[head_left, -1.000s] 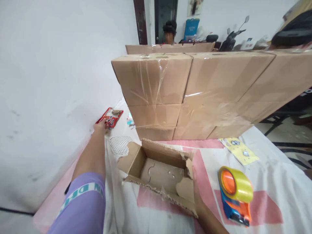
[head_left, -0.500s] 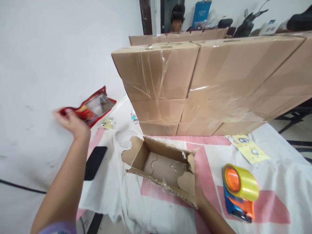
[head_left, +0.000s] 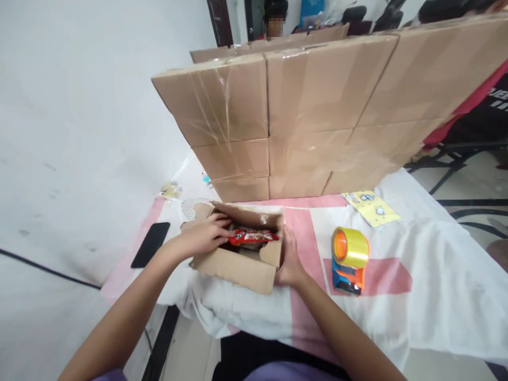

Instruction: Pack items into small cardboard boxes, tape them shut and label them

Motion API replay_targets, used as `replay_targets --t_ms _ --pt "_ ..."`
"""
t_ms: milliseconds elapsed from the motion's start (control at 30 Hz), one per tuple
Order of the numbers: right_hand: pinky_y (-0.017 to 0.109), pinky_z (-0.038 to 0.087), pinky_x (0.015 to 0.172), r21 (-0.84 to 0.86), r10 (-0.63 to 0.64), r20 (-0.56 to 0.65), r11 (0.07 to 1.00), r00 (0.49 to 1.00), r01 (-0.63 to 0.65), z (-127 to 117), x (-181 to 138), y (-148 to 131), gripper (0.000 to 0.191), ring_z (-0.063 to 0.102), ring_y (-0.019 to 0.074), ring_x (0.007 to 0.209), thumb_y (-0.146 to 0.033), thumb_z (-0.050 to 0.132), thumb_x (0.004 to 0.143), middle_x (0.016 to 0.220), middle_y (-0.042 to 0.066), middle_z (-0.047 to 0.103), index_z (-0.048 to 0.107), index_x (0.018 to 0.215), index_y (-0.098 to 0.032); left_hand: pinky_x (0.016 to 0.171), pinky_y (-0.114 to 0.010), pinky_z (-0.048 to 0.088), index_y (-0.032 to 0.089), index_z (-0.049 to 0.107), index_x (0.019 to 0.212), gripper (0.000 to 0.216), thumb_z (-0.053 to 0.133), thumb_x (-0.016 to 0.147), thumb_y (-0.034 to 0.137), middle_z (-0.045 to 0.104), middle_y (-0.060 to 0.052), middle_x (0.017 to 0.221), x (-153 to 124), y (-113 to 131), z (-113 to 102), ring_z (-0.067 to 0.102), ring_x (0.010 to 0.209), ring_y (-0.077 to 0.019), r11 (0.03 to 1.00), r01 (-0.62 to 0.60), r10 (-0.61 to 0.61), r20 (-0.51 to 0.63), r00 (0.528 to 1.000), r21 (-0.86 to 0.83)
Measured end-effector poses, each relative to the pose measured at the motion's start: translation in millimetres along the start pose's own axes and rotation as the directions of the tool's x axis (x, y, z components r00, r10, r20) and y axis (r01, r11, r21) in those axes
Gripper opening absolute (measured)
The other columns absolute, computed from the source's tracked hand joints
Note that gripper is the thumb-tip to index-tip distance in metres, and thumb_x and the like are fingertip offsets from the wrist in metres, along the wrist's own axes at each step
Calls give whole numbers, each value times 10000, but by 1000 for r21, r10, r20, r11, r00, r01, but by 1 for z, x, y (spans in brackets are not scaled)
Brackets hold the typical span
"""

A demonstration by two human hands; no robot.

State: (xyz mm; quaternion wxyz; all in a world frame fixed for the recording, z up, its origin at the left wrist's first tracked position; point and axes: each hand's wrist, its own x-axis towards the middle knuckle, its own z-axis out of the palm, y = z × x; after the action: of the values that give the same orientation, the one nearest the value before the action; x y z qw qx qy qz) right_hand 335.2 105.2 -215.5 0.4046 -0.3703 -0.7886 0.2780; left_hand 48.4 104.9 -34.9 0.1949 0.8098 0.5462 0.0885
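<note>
A small open cardboard box [head_left: 238, 270] rests on the cloth in front of me with its flaps up. Inside it lies a red packet [head_left: 254, 237], partly hidden by the box walls. My left hand [head_left: 204, 235] reaches over the box's left end, fingers bent and closed on the packet's left edge. Around the right end of the box, my right hand [head_left: 291, 262] is wrapped, gripping its outer wall. To the right sits a tape dispenser [head_left: 348, 283] in blue and orange, bearing a roll of yellow tape [head_left: 355, 248].
A tall wall of taped cardboard [head_left: 309, 121] stands behind the box. On the cloth [head_left: 448, 286] are a black phone [head_left: 151, 244] at left and a yellow patterned sheet [head_left: 373, 209] at right. A white wall [head_left: 79, 132] borders the left side. One person [head_left: 275, 21] is beyond the cardboard.
My left hand has brought the red packet from the far left down into the box. The box's near flap now leans outward, and my view has shifted.
</note>
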Motion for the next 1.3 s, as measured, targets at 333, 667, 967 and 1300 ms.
replay_targets --t_ms 333,667,967,1300 --pt "627 298 1257 117 -177 -111 975 978 189 -29 12 -22 939 194 413 1609 -671 641 855 1734 131 115 257 1633 -312 1007 -579 570 381 425 1543 858 333 860 891 611 -140 1435 -70 -32 39 620 1314 -355 888 67 -381 -646 662 -455" --pt "568 346 1230 253 -53 -75 965 996 71 -50 24 -41 714 344 371 1552 -732 641 838 1635 193 352 520 1334 -233 978 -485 570 217 562 1387 701 650 850 658 691 -126 1163 -52 15 85 675 1090 -309 828 347 -560 -626 542 -440" --pt "615 259 1233 115 -152 -76 980 985 160 -63 43 -63 522 478 333 1410 -472 515 979 1160 107 762 553 1437 -227 1276 -599 175 331 621 1415 448 410 1041 457 561 -77 1554 -42 64 90 465 1483 -305 946 236 -105 -478 872 224" --pt "567 503 1062 218 384 -669 920 636 -325 -164 -56 -15 713 604 345 1252 -587 674 814 1309 180 620 500 1375 -183 1240 -691 197 285 546 1511 715 649 897 639 474 -187 1603 -31 85 89 458 1476 -412 910 269 -130 -400 907 314"
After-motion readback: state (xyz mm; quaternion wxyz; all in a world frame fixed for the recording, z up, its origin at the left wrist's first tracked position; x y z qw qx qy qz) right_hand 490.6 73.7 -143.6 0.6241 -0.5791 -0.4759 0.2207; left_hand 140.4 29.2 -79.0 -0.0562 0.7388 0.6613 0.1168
